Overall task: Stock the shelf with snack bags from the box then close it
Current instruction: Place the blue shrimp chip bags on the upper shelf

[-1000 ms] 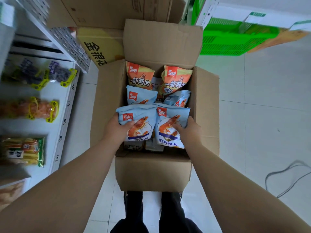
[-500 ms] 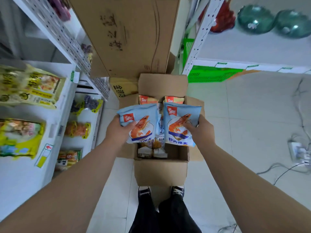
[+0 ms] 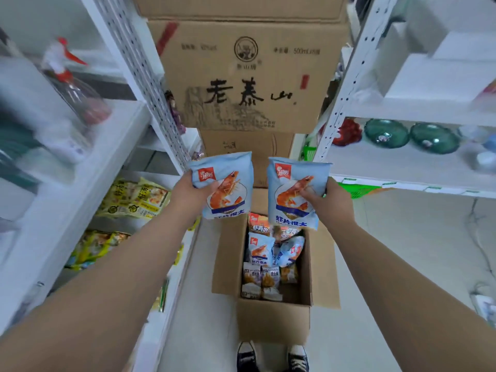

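Observation:
My left hand [image 3: 191,193] grips a light blue shrimp snack bag [image 3: 228,183] by its left edge, held up at chest height. My right hand [image 3: 326,201] grips a second, matching blue snack bag [image 3: 294,194] by its right edge, level with the first. Both bags hang above the open cardboard box [image 3: 273,318] on the floor at my feet. Inside the box lie more blue and orange snack bags [image 3: 261,248] and small packets [image 3: 261,281]. The white shelf [image 3: 88,167] stands to my left.
Yellow snack packs [image 3: 134,198] lie on the left shelf's lower tiers, a spray bottle [image 3: 72,87] higher up. Stacked cardboard cartons [image 3: 241,76] fill the aisle ahead. Green glass dishes [image 3: 410,135] sit on the right shelf. Cables trail on the floor at right.
Both hands have lifted the two blue bags out of the box and up to chest height, and they have moved slightly apart. My view has tilted upward toward the shelves.

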